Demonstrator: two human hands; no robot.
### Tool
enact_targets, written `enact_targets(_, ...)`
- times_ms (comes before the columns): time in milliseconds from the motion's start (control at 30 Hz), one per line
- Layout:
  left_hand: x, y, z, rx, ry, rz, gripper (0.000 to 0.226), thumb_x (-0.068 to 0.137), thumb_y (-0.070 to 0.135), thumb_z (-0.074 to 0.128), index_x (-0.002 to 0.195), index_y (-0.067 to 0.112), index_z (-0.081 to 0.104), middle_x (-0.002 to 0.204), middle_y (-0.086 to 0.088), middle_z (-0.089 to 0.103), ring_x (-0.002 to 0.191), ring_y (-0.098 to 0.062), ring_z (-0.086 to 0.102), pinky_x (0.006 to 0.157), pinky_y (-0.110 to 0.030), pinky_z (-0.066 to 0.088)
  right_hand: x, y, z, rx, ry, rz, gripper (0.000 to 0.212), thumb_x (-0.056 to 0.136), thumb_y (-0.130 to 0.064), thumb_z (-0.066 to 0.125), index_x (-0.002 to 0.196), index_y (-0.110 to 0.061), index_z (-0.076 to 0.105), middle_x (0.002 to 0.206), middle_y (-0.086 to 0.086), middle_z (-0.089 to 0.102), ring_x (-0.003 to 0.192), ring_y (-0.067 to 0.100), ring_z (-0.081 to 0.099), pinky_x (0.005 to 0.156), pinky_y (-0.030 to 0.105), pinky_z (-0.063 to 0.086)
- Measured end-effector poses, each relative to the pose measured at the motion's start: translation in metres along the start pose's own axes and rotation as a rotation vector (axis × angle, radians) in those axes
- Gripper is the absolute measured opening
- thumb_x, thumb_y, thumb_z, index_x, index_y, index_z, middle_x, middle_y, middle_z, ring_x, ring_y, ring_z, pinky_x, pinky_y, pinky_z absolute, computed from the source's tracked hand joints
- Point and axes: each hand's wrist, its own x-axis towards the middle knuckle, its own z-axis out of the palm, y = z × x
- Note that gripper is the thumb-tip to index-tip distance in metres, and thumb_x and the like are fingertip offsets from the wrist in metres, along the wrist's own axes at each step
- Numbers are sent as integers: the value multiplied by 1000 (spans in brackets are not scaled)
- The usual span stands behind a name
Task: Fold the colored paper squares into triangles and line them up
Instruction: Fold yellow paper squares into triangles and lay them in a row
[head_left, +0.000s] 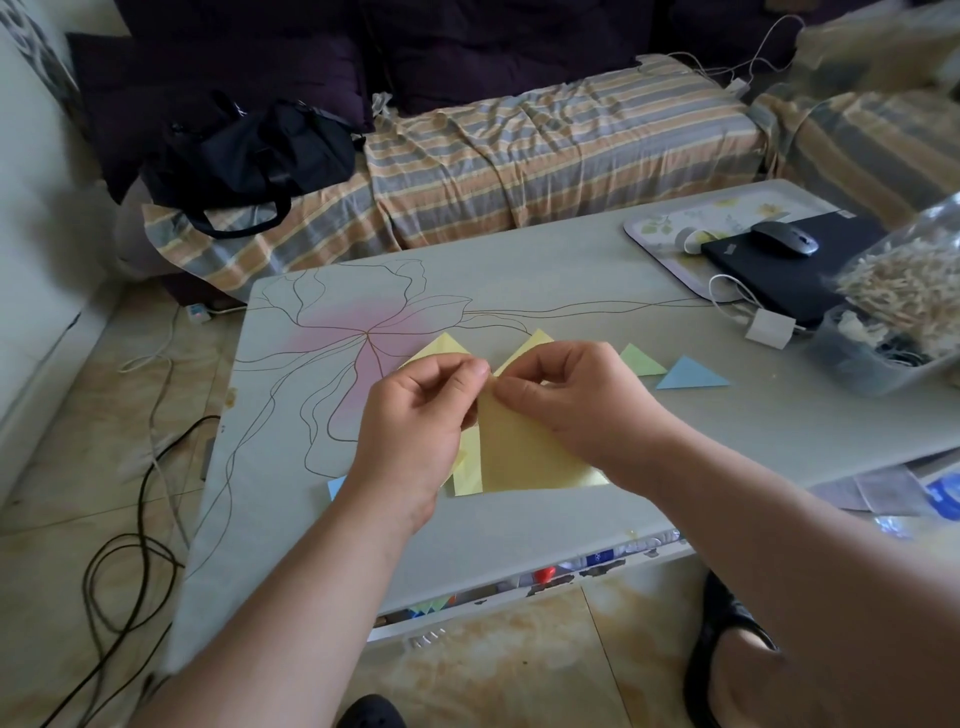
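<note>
Both hands, left hand (415, 415) and right hand (576, 400), pinch the top corner of a smooth yellow paper sheet (524, 452), fingers closed on it. Flat folded triangles (691, 375) lie on the table (571, 270) beyond.

Beside the yellow sheet (524, 447), the left hand (415, 415) hides most of a blue paper (336, 487); the right hand (576, 395) covers the green triangle's (640, 359) near corner.

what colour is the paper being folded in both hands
Pale yellow paper, seen in the head view.
</note>
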Motion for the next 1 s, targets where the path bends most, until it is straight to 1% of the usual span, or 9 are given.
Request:
enact_targets(100,3,1,1,-61,28,-7,9,94,24,76,87,22,81,87,-13,74,82,-27,68,80,-42,59,-1,-1,-2,16,-6,26,12,90,-31,79,82,-22,79,78,-9,74,67,7,64,60,26,52)
enact_targets(167,2,0,2,-84,8,-32,17,98,19,70,85,22,81,85,-6,75,81,-22,70,78,-38,58,0,-2,-2,1,19,24,13,88,-30,81,78,-22,79,77,-7,71,63,6,62,55,22,50)
enact_targets(267,2,-2,3,-59,-37,-47,11,93,30,77,87,22,80,92,-10,75,85,-21,70,81,-44,60,1,-3,-1,-24,71,17,18,84,-35,85,74,-22,77,80,-4,70,59,5,58,50,20,46)
enact_targets(367,3,-3,3,22,-65,-20,23,81,43,79,87,22,79,90,-12,72,87,-22,65,85,-49,58,1,-4,0,-29,79,27,25,83,-40,86,74,-19,77,71,-7,67,55,5,55,48,19,44)
enact_targets(500,5,-5,0,23,-54,16,18,86,38,80,85,20,78,87,-12,66,83,-23,58,82,-47,56,-1,-4,-2,-8,23,63,19,87,-38,82,81,-20,79,71,-11,69,58,4,58,49,17,45)
enact_targets(633,5,-6,-1,-18,-42,-19,21,85,38,77,86,18,78,89,-14,64,84,-23,59,81,-45,55,0,-5,-4,-29,25,60,14,88,-29,81,78,-20,77,75,-5,69,63,11,60,54,24,48)
enact_targets(800,6,-10,0,33,-134,-23,65,74,65,83,93,4,70,90,-13,60,86,-24,53,90,-60,53,0,-3,-3,-20,45,37,19,88,-35,82,78,-20,78,65,-14,64,53,2,51,47,15,40)
enact_targets(900,10,-9,-5,19,-98,19,62,78,60,80,91,0,66,87,-11,56,82,-24,47,78,-50,46,-1,-2,-2,-10,26,38,13,90,-33,80,83,-22,80,68,-16,68,55,-2,54,48,13,40)
enact_targets(1000,10,-8,-6,-1,-95,19,59,79,56,79,91,0,66,87,-8,55,82,-23,45,79,-44,41,1,-2,-2,-72,51,26,14,89,-32,80,76,-25,78,62,-18,62,51,-2,50,44,14,38)
